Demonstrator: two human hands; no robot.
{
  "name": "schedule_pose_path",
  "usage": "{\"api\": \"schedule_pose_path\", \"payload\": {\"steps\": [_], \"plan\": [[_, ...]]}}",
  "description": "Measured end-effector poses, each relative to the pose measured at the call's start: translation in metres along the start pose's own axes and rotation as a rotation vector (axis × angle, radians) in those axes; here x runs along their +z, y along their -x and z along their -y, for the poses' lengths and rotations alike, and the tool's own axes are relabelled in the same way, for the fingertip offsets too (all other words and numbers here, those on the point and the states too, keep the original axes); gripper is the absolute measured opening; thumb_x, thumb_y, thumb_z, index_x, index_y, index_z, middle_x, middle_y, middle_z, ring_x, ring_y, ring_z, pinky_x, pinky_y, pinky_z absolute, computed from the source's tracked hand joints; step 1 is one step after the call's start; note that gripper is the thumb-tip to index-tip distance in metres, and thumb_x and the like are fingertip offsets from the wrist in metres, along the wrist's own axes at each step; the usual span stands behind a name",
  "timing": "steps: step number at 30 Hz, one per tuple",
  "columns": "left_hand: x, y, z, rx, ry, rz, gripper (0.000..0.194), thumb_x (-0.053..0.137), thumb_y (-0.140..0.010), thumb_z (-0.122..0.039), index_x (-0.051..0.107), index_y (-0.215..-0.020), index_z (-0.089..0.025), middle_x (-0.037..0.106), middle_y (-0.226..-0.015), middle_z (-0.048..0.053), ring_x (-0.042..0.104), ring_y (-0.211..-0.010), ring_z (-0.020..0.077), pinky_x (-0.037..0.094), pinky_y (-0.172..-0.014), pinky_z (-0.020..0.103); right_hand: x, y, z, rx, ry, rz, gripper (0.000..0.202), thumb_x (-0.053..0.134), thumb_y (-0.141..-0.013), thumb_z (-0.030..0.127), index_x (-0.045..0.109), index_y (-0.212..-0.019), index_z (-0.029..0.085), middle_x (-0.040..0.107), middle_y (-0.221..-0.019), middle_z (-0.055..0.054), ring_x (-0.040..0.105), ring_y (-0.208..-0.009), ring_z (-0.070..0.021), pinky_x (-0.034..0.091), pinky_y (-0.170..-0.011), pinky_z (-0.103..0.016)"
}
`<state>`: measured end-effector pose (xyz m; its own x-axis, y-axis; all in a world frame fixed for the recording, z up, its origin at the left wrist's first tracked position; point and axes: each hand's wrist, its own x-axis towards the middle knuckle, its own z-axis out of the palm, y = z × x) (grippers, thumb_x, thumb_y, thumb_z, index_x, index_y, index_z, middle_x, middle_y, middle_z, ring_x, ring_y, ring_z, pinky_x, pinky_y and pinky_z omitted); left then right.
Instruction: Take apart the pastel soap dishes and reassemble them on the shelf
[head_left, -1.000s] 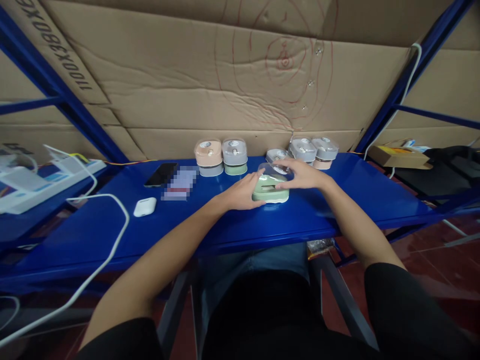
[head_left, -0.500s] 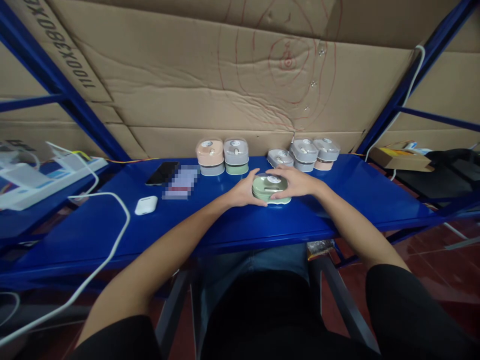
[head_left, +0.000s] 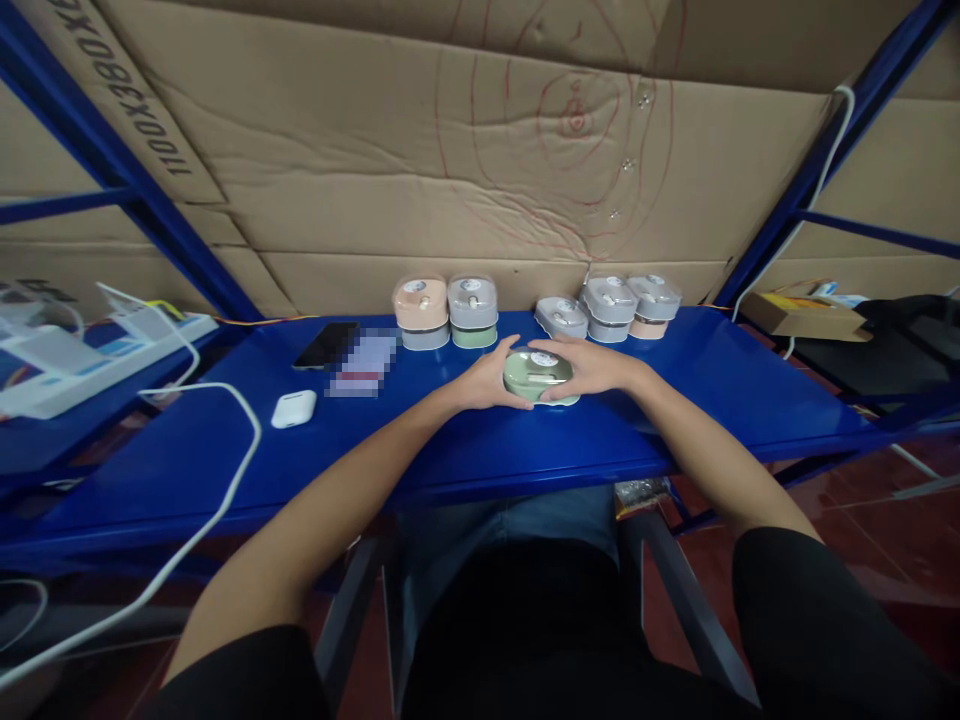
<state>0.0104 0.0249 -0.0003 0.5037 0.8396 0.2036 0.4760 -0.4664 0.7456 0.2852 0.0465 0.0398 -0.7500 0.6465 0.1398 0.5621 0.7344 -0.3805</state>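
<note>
A small green box with a clear lid and a round white label on top sits low over the blue table, in front of my body. My left hand is closed around its left side, thumb at the near edge. From the right, my right hand grips the other side, with its fingers over the far edge and the thumb in front. A pale rim shows under the box at its lower right. Whether the box rests fully on the table cannot be made out.
Behind my hands stand stacked boxes in peach and grey, grey and green, and a grey group on the right. Leftward lie a black phone, a blurred-out screen, a white earbud case and a white cable.
The lid and the green box sit closer together, and the right fingers have pressed slightly down and left. The rest of the table looks the same.
</note>
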Motion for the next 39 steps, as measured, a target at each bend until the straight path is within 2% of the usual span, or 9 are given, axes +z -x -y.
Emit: {"api": "schedule_pose_path", "payload": {"steps": [4, 12, 16, 20, 24, 28, 32, 35, 39], "plan": [[-0.005, -0.003, 0.003, 0.02, -0.073, 0.0, 0.146, 0.105, -0.056, -0.056, 0.034, -0.176, -0.013, 0.051, -0.172, 0.029, 0.052, -0.158, 0.0529, 0.043, -0.13, 0.066, 0.0, 0.001, -0.003, 0.041, 0.011, 0.033, 0.117, 0.088, -0.079, 0.079, 0.046, -0.176, 0.029, 0.069, -0.155, -0.016, 0.066, -0.141, -0.0441, 0.054, -0.121, -0.062], [-0.028, -0.002, 0.017, 0.075, -0.124, 0.013, 0.125, 0.102, -0.063, -0.056, 0.045, -0.169, -0.019, 0.05, -0.176, 0.024, 0.049, -0.162, 0.0488, 0.038, -0.135, 0.065, 0.012, -0.008, -0.021, -0.136, 0.002, -0.082, 0.113, 0.093, -0.08, 0.071, 0.048, -0.175, 0.029, 0.072, -0.137, -0.013, 0.071, -0.125, -0.0384, 0.058, -0.114, -0.062], [-0.039, 0.001, 0.017, 0.056, -0.126, 0.041, 0.122, 0.101, -0.066, -0.058, 0.047, -0.169, -0.02, 0.045, -0.181, 0.022, 0.045, -0.166, 0.0476, 0.035, -0.137, 0.064, 0.018, -0.013, -0.02, -0.131, -0.001, -0.099, 0.113, 0.094, -0.081, 0.069, 0.049, -0.174, 0.025, 0.073, -0.127, -0.013, 0.07, -0.118, -0.0378, 0.059, -0.108, -0.061], [-0.04, 0.0, 0.019, 0.005, -0.09, 0.032, 0.134, 0.102, -0.062, -0.059, 0.042, -0.172, -0.015, 0.042, -0.181, 0.027, 0.044, -0.167, 0.0483, 0.034, -0.138, 0.062, 0.016, -0.014, -0.014, -0.093, 0.049, -0.109, 0.113, 0.092, -0.08, 0.071, 0.051, -0.173, 0.021, 0.073, -0.125, -0.015, 0.07, -0.118, -0.0392, 0.059, -0.107, -0.059], [-0.037, -0.003, 0.024, -0.04, -0.007, 0.022, 0.139, 0.1, -0.066, -0.057, 0.029, -0.177, -0.012, 0.05, -0.174, 0.031, 0.053, -0.16, 0.0472, 0.041, -0.133, 0.064, -0.001, -0.009, -0.018, -0.071, 0.106, -0.197, 0.1, 0.09, -0.081, 0.068, 0.061, -0.165, 0.022, 0.073, -0.134, -0.017, 0.07, -0.124, -0.0401, 0.054, -0.114, -0.059], [-0.035, -0.002, 0.025, -0.047, -0.03, 0.016, 0.122, 0.093, -0.076, -0.059, 0.035, -0.173, -0.011, 0.063, -0.161, 0.029, 0.06, -0.153, 0.0451, 0.045, -0.129, 0.062, -0.018, -0.004, -0.026, 0.089, 0.182, -0.416, 0.098, 0.086, -0.081, 0.07, 0.061, -0.163, 0.022, 0.072, -0.135, -0.019, 0.068, -0.124, -0.044, 0.054, -0.113, -0.063], [-0.035, -0.001, 0.022, -0.054, -0.072, 0.004, 0.11, 0.087, -0.083, -0.061, 0.04, -0.171, -0.014, 0.065, -0.159, 0.026, 0.061, -0.152, 0.0438, 0.048, -0.127, 0.061, -0.023, -0.015, -0.029, 0.316, 0.332, -0.656, 0.095, 0.081, -0.087, 0.066, 0.057, -0.165, 0.019, 0.067, -0.136, -0.024, 0.064, -0.124, -0.0488, 0.052, -0.11, -0.068], [-0.033, -0.001, 0.024, -0.034, -0.087, -0.006, 0.108, 0.086, -0.085, -0.062, 0.041, -0.171, -0.017, 0.067, -0.158, 0.024, 0.062, -0.15, 0.0432, 0.048, -0.126, 0.061, -0.023, -0.033, -0.029, 0.397, 0.451, -0.724, 0.091, 0.078, -0.09, 0.067, 0.056, -0.162, 0.016, 0.065, -0.136, -0.026, 0.06, -0.127, -0.0522, 0.048, -0.11, -0.071], [-0.032, -0.002, 0.026, -0.006, -0.102, -0.009, 0.11, 0.085, -0.084, -0.064, 0.04, -0.173, -0.019, 0.068, -0.156, 0.023, 0.064, -0.148, 0.0427, 0.048, -0.126, 0.06, -0.02, -0.061, -0.032, 0.459, 0.518, -0.738, 0.088, 0.075, -0.091, 0.071, 0.059, -0.155, 0.013, 0.065, -0.137, -0.029, 0.058, -0.128, -0.0518, 0.047, -0.107, -0.071]]}}
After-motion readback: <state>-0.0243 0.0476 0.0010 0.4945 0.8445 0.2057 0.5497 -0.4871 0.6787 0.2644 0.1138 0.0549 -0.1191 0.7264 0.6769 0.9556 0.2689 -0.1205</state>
